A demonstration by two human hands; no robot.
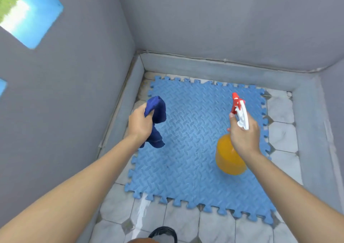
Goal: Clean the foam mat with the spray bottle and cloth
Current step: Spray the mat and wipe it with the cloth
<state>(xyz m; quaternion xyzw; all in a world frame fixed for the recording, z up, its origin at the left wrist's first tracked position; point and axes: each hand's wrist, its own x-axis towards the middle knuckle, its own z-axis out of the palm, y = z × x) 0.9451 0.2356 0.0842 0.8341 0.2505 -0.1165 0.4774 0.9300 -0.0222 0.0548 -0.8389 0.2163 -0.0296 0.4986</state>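
Observation:
A blue foam mat with puzzle-piece edges lies flat on the tiled floor in a corner. My left hand grips a dark blue cloth that hangs bunched above the mat's left side. My right hand holds a spray bottle by its neck, above the mat's right side. The bottle has an orange body and a white and red trigger head, with the nozzle pointing away from me. One finger of that hand reaches up beside the trigger.
Grey walls close the corner on the left, far and right sides, with a raised grey kerb along their base. Pale marble-look tiles surround the mat. A wet streak runs near the mat's front left. A dark shoe shows at the bottom.

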